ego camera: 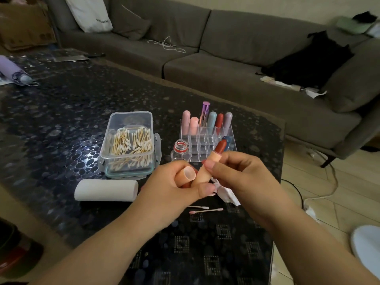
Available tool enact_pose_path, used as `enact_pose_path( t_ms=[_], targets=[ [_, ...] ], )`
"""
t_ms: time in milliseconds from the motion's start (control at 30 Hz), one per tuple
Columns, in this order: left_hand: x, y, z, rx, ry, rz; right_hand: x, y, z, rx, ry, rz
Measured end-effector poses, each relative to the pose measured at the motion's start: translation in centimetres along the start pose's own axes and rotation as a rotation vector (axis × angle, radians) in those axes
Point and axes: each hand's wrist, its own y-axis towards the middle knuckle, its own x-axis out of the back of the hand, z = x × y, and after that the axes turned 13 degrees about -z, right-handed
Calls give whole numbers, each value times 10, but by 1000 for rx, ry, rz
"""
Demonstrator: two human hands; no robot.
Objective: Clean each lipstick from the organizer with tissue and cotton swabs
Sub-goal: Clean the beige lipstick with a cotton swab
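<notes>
Both hands' fingers around one peach lipstick (207,167), left hand (174,188) pinching its cap (186,175) too, right hand (236,177)

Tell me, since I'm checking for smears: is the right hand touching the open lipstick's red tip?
Apart. The head view shows the right hand pinching the peach tube below the red tip.

Peach lipstick (205,171) w/ brick-red bullet, grey sofa (205,64), black table (61,103) (pebble-patterned), white tissue roll (106,190).
</notes>
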Motion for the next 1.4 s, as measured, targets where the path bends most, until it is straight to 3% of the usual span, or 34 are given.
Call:
enact_pose_path(
  t_ms=[200,400,467,567,633,700,800,867,1067,1267,1400],
  targets=[
    [-2,-5,-7,-43,-50,8,0,-7,3,82,62,-63],
    [10,-2,-10,81,-439,504,12,-8,10,79,170,149],
    [9,-2,-12,98,-459,453,14,-7,11,81,154,127],
    [2,0,-10,64,-300,220,14,-7,12,121,79,44],
    [0,0,-10,24,-218,152,12,-8,13,139,50,48],
    [2,1,-9,-2,-205,182,12,-8,13,134,81,86],
    [9,0,-11,24,-324,403,15,-7,12,107,162,171],
    [10,-2,-14,26,-395,464,16,-7,11,108,174,183],
    [1,-1,-10,-48,-220,177,17,-7,12,174,108,133],
    [6,-2,-15,-95,-205,339,18,-5,10,161,116,147],
    [4,1,-9,-56,-202,238,18,-5,10,159,100,130]
  ],
)
